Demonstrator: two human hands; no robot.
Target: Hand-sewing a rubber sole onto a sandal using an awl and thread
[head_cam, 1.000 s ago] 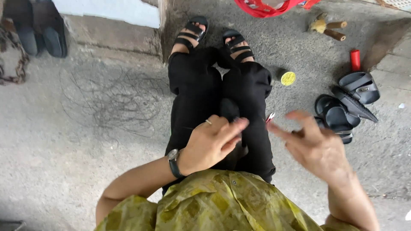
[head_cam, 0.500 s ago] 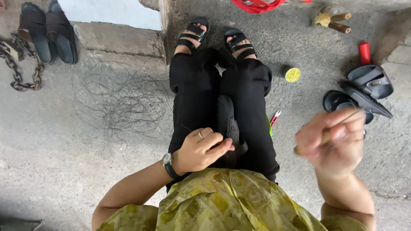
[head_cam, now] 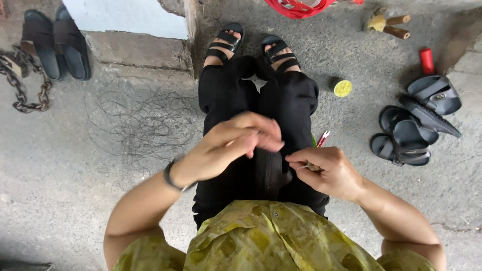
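Observation:
I sit on a concrete floor with my legs in black trousers stretched out. A dark, elongated bundle [head_cam: 271, 173] lies along my lap between the thighs. My left hand [head_cam: 236, 143] hovers just above it, blurred, with its fingertips drawn together; whether it holds a strand I cannot tell. My right hand [head_cam: 329, 170] rests at my right thigh, pinching a thin, pale needle-like tool [head_cam: 300, 166] that points left toward the bundle. Small red-handled snips [head_cam: 323, 136] lie on the floor just beyond that hand.
Loose black hair strands [head_cam: 145, 125] are spread on the floor at left. Dark slippers [head_cam: 57, 45] and a chain [head_cam: 25, 85] lie far left. At right are a yellow round tin [head_cam: 343, 88], a red cylinder [head_cam: 427, 61] and several black sandals [head_cam: 411, 135].
My right hand came down from the raised position at right to my thigh beside the bundle. My left hand lifted off the bundle and moved forward above it.

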